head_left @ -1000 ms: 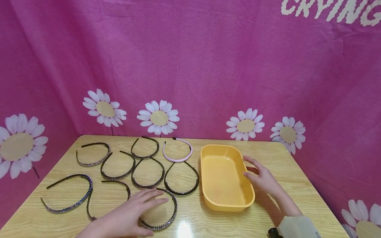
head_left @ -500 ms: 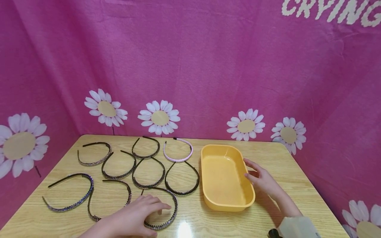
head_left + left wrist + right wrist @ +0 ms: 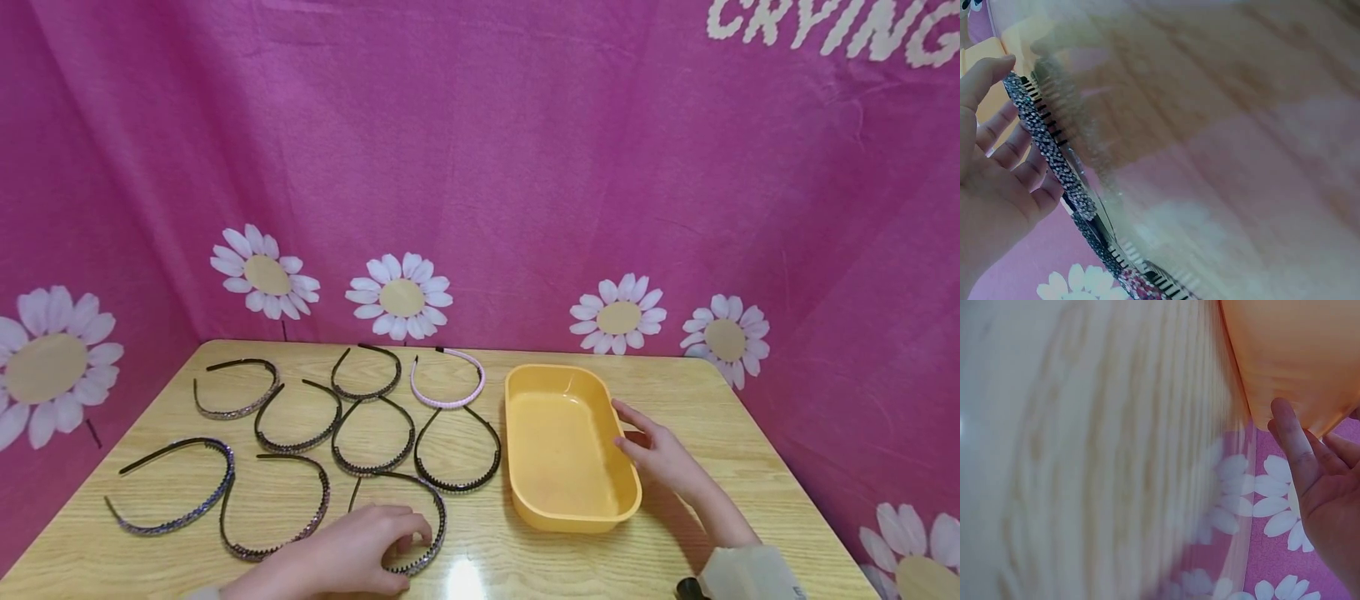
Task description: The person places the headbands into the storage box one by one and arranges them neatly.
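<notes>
Near the table's front, my left hand (image 3: pixel 367 546) bends its fingers over a black toothed headband (image 3: pixel 441 517). In the left wrist view, the thumb lies at one end of that headband's silvery glitter strip (image 3: pixel 1054 150), with the other fingers behind it. My right hand (image 3: pixel 660 454) rests against the right side of a yellow plastic tub (image 3: pixel 573 527), fingers fairly straight and thumb at the rim. The right wrist view shows the thumb (image 3: pixel 1294 437) in front of the tub's orange-looking wall (image 3: pixel 1291 362).
Several more headbands lie on the wooden table (image 3: pixel 750 467), among them a blue glittery one (image 3: pixel 183 521), a pink one (image 3: pixel 450 405) and a black one (image 3: pixel 457 487). Pink cloth (image 3: pixel 480 167) with daisies hangs behind and at both sides.
My left hand has moved slightly right and its fingers have curled in around the front headband. The right hand has settled against the tub's side; the tub stays put.
</notes>
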Demonstrator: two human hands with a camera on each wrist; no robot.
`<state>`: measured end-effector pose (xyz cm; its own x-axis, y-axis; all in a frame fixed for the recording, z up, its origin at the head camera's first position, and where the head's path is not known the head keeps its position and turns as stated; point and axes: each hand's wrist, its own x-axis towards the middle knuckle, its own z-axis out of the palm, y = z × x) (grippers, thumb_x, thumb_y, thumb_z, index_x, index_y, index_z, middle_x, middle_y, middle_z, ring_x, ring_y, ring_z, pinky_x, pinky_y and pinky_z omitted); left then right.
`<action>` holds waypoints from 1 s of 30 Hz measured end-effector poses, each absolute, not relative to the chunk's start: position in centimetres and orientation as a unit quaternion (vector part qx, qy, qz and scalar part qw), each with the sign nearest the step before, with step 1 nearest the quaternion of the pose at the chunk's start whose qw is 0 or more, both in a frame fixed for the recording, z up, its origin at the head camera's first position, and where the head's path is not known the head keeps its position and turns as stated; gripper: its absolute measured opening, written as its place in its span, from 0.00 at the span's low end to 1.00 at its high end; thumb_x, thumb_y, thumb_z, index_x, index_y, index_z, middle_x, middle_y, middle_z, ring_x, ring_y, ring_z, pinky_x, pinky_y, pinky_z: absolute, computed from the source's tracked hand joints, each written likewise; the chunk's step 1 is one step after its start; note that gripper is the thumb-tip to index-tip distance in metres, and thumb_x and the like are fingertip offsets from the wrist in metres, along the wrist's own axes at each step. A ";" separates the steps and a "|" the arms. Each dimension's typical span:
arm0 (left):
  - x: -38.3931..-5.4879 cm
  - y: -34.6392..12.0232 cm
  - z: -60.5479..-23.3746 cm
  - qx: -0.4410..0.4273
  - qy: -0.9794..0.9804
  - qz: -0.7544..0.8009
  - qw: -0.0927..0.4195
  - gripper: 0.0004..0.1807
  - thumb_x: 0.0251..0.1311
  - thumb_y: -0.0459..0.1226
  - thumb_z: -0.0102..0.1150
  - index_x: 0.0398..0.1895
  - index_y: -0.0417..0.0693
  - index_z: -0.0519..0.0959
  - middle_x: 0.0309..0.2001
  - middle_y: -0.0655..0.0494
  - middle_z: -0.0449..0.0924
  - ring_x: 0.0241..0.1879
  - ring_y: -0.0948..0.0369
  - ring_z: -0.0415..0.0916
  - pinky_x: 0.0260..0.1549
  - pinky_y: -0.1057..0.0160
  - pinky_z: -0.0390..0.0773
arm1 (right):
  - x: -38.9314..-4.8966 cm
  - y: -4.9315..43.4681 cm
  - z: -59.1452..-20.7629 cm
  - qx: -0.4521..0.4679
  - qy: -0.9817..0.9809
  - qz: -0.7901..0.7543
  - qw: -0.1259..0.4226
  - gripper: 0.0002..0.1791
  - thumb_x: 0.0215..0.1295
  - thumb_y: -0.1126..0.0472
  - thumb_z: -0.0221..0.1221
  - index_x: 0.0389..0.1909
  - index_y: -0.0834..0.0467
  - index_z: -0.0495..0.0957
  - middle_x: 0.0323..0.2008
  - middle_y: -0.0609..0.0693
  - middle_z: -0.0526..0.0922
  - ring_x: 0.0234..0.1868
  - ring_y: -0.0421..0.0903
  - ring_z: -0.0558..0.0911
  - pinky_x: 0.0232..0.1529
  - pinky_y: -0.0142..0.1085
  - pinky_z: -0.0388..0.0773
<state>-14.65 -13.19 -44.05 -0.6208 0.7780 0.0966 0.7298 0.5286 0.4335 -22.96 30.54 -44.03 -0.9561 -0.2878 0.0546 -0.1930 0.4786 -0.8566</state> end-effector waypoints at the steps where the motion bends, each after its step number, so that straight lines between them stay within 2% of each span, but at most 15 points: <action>1: -14.7 -13.1 -44.1 0.430 0.871 0.229 0.066 0.18 0.44 0.41 0.68 0.42 0.58 0.76 0.27 0.72 0.67 0.27 0.74 0.63 0.29 0.74 0.67 | -22.9 30.5 -44.0 -0.140 0.859 -0.490 0.049 0.34 0.67 0.63 0.55 0.71 0.61 0.53 0.68 0.68 0.56 0.59 0.67 0.71 0.48 0.39 0.79; 6: -14.9 -12.8 -44.0 0.413 0.868 0.251 0.116 0.19 0.45 0.37 0.67 0.43 0.56 0.76 0.24 0.72 0.66 0.24 0.75 0.62 0.25 0.75 0.67 | -23.0 30.5 -44.0 -0.143 0.863 -0.482 0.050 0.34 0.67 0.62 0.54 0.72 0.61 0.53 0.69 0.68 0.56 0.60 0.67 0.71 0.48 0.39 0.79; 9: -14.9 -12.8 -44.0 0.410 0.867 0.253 0.126 0.19 0.45 0.36 0.66 0.43 0.55 0.77 0.23 0.72 0.67 0.23 0.76 0.62 0.25 0.75 0.68 | -23.1 30.5 -44.1 -0.147 0.863 -0.482 0.047 0.34 0.67 0.63 0.54 0.71 0.62 0.53 0.68 0.69 0.56 0.59 0.67 0.71 0.48 0.39 0.79; 20: -14.7 -12.8 -43.2 0.424 0.861 0.255 0.120 0.19 0.46 0.33 0.64 0.44 0.54 0.76 0.22 0.73 0.68 0.21 0.76 0.62 0.24 0.76 0.68 | -23.0 30.5 -44.3 -0.144 0.859 -0.489 0.047 0.34 0.67 0.62 0.54 0.71 0.61 0.53 0.67 0.70 0.58 0.59 0.67 0.71 0.47 0.39 0.79; 30: -14.6 -13.1 -41.2 0.418 0.851 0.287 0.137 0.22 0.47 0.29 0.60 0.48 0.52 0.75 0.24 0.73 0.69 0.21 0.76 0.64 0.22 0.76 0.70 | -23.0 30.6 -44.3 -0.138 0.859 -0.490 0.051 0.34 0.67 0.61 0.55 0.72 0.60 0.53 0.67 0.70 0.59 0.59 0.66 0.71 0.48 0.39 0.79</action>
